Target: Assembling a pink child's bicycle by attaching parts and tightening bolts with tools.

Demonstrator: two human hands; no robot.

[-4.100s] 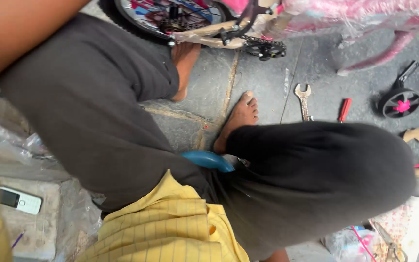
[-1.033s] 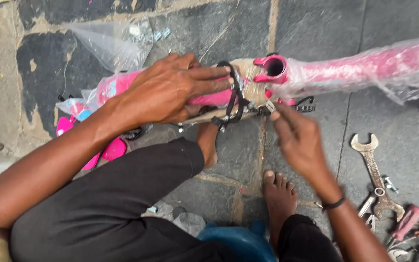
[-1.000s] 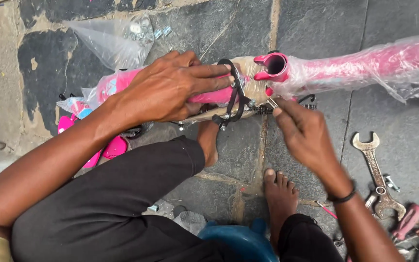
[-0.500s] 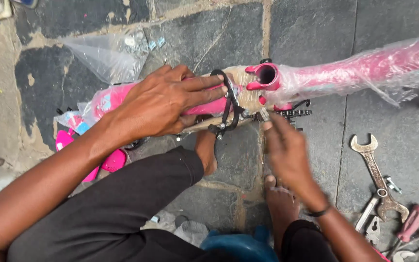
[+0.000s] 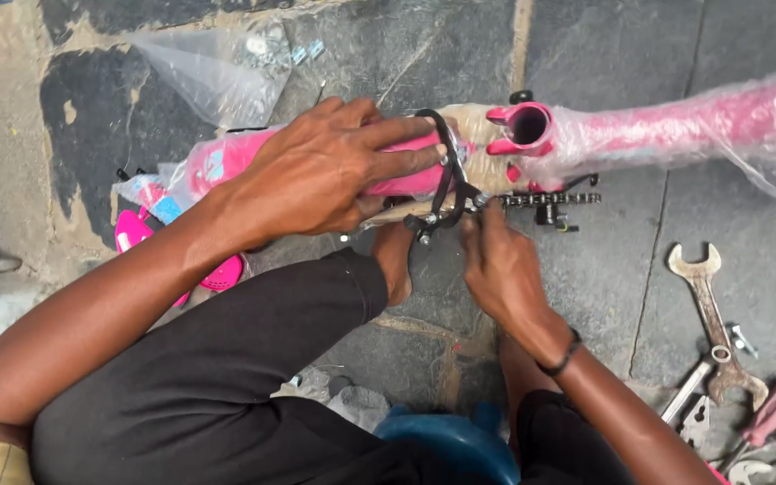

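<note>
left hand (image 5: 325, 175) lies spread, gripping the pink frame (image 5: 675, 126); right hand (image 5: 500, 265), just below it, pinches a bolt (image 5: 480, 201) by the chain (image 5: 550, 198).

The left hand (image 5: 330, 175) lies palm down, fingers stretched flat to the right and pressed together, forearm running down to the lower left; the right hand (image 5: 500, 260) reaches up from the lower right, fingertips pinched together at its top, a dark band around the wrist.
</note>
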